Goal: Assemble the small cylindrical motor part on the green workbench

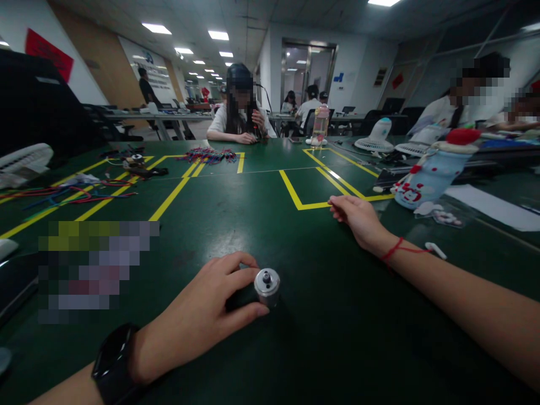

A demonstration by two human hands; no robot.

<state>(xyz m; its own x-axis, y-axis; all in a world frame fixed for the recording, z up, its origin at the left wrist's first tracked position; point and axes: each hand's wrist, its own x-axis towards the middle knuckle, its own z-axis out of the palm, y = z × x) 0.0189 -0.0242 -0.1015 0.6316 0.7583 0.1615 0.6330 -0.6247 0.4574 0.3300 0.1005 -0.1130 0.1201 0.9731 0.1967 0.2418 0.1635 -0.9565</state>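
Observation:
A small silver cylindrical motor (pixel 268 291) stands upright on the green table, its shaft end facing up. My left hand (pixel 223 295) is closed around it from the left, thumb in front and fingers behind. Farther forward and to the right, my right hand (pixel 356 219) hovers near the yellow tape lines. Its fingertips are pinched together, and anything between them is too small to make out. A black watch (pixel 116 360) is on my left wrist, and a red string bracelet (pixel 399 247) circles the right one.
Loose coloured wires (pixel 88 194) lie at the left, with a wire pile (pixel 211 156) farther back. To the right stand a blue bottle (pixel 432 174) and white fans (pixel 375 135). A clear bottle (pixel 320 126) is at the far edge. Across the table sits a person (pixel 240 112).

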